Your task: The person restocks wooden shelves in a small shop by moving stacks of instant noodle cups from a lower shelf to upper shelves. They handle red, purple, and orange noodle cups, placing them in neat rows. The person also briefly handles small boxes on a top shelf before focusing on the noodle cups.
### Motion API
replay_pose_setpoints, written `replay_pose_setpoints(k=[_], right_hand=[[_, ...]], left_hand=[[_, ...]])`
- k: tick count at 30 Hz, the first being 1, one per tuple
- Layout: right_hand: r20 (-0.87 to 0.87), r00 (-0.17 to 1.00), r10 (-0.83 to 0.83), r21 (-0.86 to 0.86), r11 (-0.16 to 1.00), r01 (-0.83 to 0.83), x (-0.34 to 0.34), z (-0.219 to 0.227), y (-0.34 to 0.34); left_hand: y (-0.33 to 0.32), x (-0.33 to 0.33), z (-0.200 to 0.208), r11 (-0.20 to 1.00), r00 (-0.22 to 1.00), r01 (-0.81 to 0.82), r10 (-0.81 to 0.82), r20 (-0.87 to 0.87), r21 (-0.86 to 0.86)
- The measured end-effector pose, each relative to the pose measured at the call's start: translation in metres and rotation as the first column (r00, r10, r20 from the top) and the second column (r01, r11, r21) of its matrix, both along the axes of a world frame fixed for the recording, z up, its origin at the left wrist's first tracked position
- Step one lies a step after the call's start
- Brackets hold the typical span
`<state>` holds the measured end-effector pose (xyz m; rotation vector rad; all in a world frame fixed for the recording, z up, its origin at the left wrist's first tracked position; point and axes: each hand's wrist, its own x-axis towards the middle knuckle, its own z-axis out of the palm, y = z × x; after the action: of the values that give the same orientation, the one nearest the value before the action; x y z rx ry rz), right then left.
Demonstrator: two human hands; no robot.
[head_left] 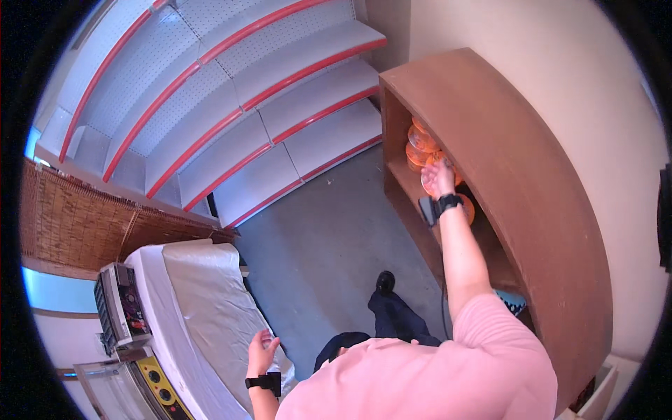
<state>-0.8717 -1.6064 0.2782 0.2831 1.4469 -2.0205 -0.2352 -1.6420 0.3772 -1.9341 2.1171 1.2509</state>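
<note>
Stretched out into the brown wooden cabinet, my right hand [439,179] has its fingers bent around an orange round tub [426,185]. Part of that tub is hidden behind the hand. Just beyond it, other orange tubs [418,139] are stacked on the same shelf. One more orange tub [467,208] shows beside my wrist, on the near side. My left hand [262,351] is low on the left, next to the covered table; its fingers are apart and slightly curled, with nothing in them. Each wrist wears a black band with a small device.
The brown cabinet [490,119] stands along the right wall. White tiered shelves with red edges [301,119] line the far left. A cloth-covered table [203,287] is at left, beside a metal appliance [122,306] and a yellow-panelled one [159,385]. Grey floor [315,238] lies between.
</note>
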Motion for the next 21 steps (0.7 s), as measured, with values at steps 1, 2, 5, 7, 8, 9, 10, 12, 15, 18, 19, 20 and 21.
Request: replay_pose_setpoints(k=[1, 2, 5, 7, 8, 9, 10, 12, 15, 18, 19, 20, 21], right_hand=[[0.032, 0.999, -0.036, -0.014, 0.999, 0.036, -0.022, -0.006, -0.012], [0.015, 0.999, -0.049, -0.018, 0.999, 0.050, -0.040, -0.013, -0.023], [-0.085, 0.993, -0.083, -0.012, 0.997, 0.083, -0.073, -0.028, -0.049], [-0.188, 0.976, -0.106, 0.004, 0.994, 0.109, -0.077, -0.038, -0.058], [-0.225, 0.967, -0.117, 0.011, 0.992, 0.123, -0.076, -0.043, -0.059], [-0.259, 0.958, -0.122, 0.012, 0.992, 0.129, -0.076, -0.046, -0.059], [-0.281, 0.952, -0.122, 0.017, 0.991, 0.132, -0.073, -0.050, -0.058], [-0.314, 0.942, -0.122, 0.028, 0.990, 0.137, -0.067, -0.052, -0.052], [-0.352, 0.926, -0.136, 0.037, 0.987, 0.159, -0.062, -0.057, -0.045], [-0.390, 0.909, -0.145, 0.045, 0.983, 0.176, -0.060, -0.059, -0.042], [-0.396, 0.906, -0.148, 0.046, 0.982, 0.181, -0.057, -0.062, -0.042], [-0.401, 0.904, -0.149, 0.050, 0.982, 0.184, -0.054, -0.063, -0.040], [-0.400, 0.906, -0.138, 0.052, 0.984, 0.173, -0.046, -0.063, -0.038]], left_hand=[[-0.010, -0.011, -0.002, 0.998, 0.999, 0.048, -0.047, 0.012, -0.044], [-0.018, -0.022, -0.001, 0.998, 0.999, 0.048, -0.048, -0.002, -0.029], [-0.033, -0.063, 0.006, 0.998, 0.998, 0.064, -0.064, -0.022, 0.015], [-0.046, -0.076, 0.007, 0.992, 0.992, 0.126, -0.126, 0.018, 0.021], [-0.054, -0.083, 0.007, 0.986, 0.986, 0.163, -0.163, 0.037, 0.024], [-0.062, -0.089, 0.005, 0.985, 0.983, 0.172, -0.172, 0.056, 0.020], [-0.071, -0.093, 0.004, 0.983, 0.980, 0.183, -0.184, 0.076, 0.015], [-0.093, -0.102, -0.005, 0.976, 0.973, 0.217, -0.217, 0.074, 0.002], [-0.132, -0.134, -0.018, 0.946, 0.946, 0.323, -0.322, 0.040, -0.024], [-0.176, -0.174, -0.047, 0.927, 0.921, 0.375, -0.376, -0.098, -0.026], [-0.187, -0.202, -0.037, 0.888, 0.887, 0.446, -0.455, -0.076, -0.109], [-0.199, -0.221, -0.042, 0.867, 0.862, 0.483, -0.496, -0.108, -0.121], [-0.213, -0.236, -0.049, 0.846, 0.836, 0.517, -0.532, -0.134, -0.133]])
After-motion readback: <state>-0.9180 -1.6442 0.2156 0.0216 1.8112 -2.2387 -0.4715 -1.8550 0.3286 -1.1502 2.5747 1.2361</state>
